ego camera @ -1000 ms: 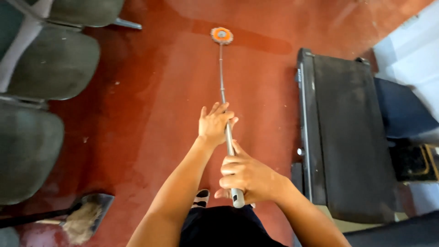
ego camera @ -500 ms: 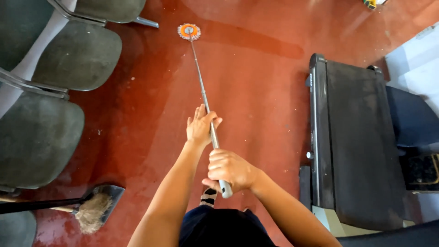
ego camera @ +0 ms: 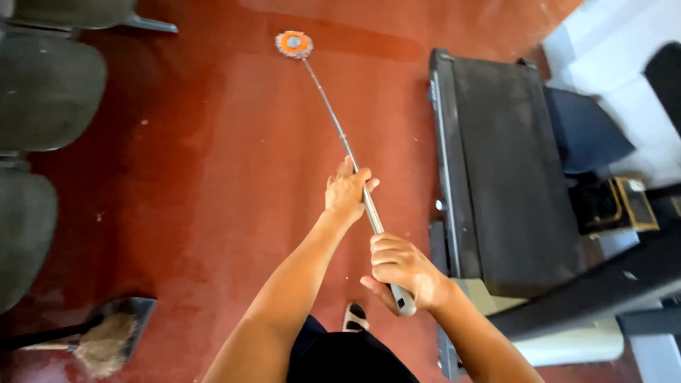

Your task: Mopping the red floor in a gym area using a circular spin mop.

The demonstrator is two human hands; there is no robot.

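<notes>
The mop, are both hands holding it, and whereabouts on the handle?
Yes. The right hand grips the mop at the near end of its metal handle; the left hand holds it a little further down.

Lit brightly and warm, by daylight falling from the upper right, where the white wall [ego camera: 624,42] is washed out almost to pure white. Strong orange glow on the wet red floor [ego camera: 213,177] near the top, darker toward the left edge. Soft shadows only. Slight blur everywhere, more on the grey chairs [ego camera: 42,92] and the dustpan [ego camera: 117,330]. Wide-angle bending visible at the edges, with lines of the black treadmill [ego camera: 511,177] curved.
</notes>
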